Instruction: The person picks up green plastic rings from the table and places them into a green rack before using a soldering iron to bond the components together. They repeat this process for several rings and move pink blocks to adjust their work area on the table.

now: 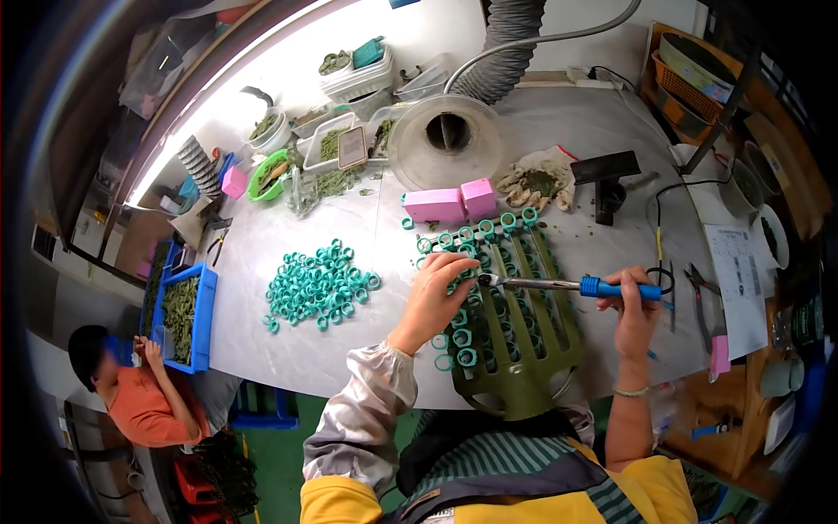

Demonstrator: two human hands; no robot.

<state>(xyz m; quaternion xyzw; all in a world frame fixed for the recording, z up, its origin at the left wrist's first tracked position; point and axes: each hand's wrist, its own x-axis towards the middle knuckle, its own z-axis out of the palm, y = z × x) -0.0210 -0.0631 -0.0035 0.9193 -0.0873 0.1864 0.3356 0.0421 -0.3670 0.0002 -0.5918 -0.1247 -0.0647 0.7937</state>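
My right hand (630, 313) is wrapped round the blue handle of a soldering iron (550, 284), its metal shaft pointing left. The fingers of my left hand (439, 288) are pinched together by the iron's tip, on a small teal ring that they mostly cover. Below both hands lies an olive-green slotted frame (522, 384) with long parallel bars. Teal rings (463, 338) stand along its left side, its far edge and between its bars. To the left, a loose heap of teal rings (321, 284) is spread on the grey table (253, 301).
Pink blocks (436, 207), a soiled glove (541, 179) and a black stand (607, 179) lie beyond the frame. A clear funnel hood (410, 144) joins a grey duct. Pliers (698, 306) lie at right. Another person (153, 402) sits at left beside a blue tray (205, 319).
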